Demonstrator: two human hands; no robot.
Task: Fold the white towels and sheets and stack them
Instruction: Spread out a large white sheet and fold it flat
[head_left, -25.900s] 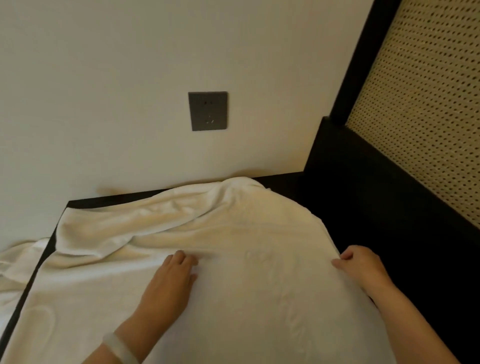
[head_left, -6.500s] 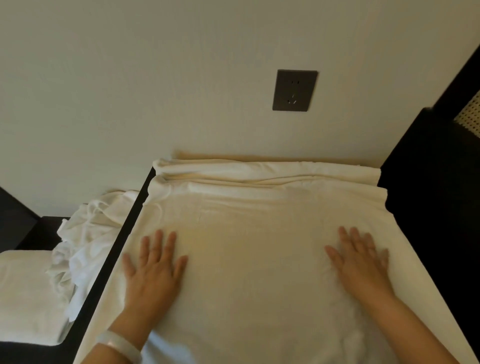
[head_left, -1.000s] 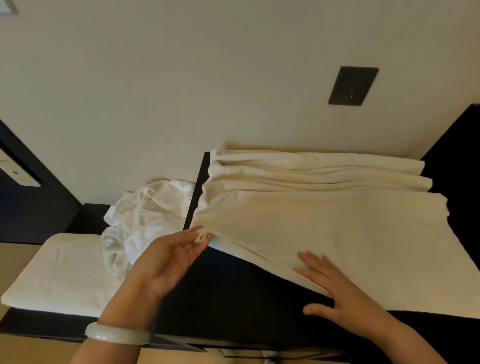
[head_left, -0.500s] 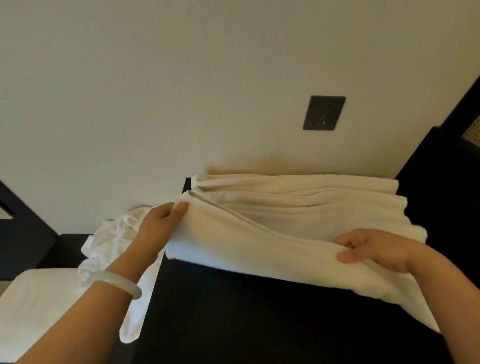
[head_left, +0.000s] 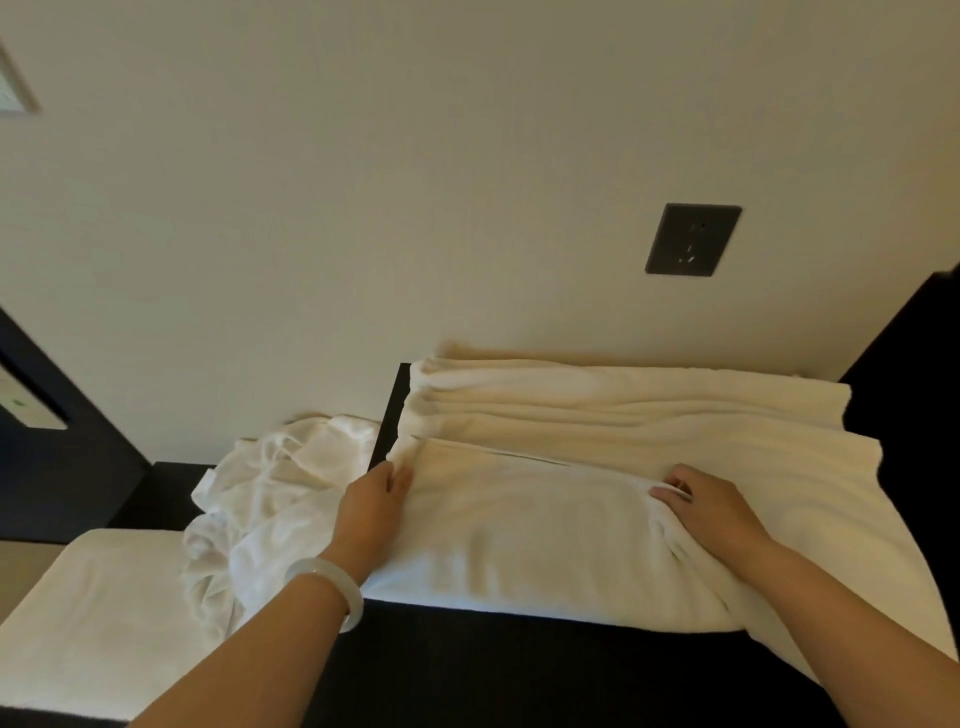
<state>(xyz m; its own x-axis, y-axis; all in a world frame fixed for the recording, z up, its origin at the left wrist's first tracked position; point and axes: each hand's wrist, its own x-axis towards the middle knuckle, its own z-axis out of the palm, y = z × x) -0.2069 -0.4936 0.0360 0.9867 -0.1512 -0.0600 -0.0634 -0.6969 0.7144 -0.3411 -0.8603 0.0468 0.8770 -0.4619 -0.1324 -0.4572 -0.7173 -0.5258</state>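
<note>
A large white towel (head_left: 530, 535) lies half folded on a dark tabletop (head_left: 519, 670), its near half doubled back over the far half. My left hand (head_left: 376, 506) pinches the folded flap's left corner. My right hand (head_left: 711, 501) holds the flap's far edge toward the right, fingers curled into the cloth. Several folded layers of white fabric (head_left: 623, 400) lie behind, against the wall. The towel's right end hangs past my right forearm.
A crumpled white sheet (head_left: 265, 499) is heaped left of the table, partly over a flat folded white towel (head_left: 93, 623) on a lower surface. A dark wall socket (head_left: 692, 239) sits above. Dark furniture (head_left: 904, 374) bounds the right side.
Both hands carried the towel's near edge away from me and laid it on the far half. The flap, lifted half a second ago, now rests flat.
</note>
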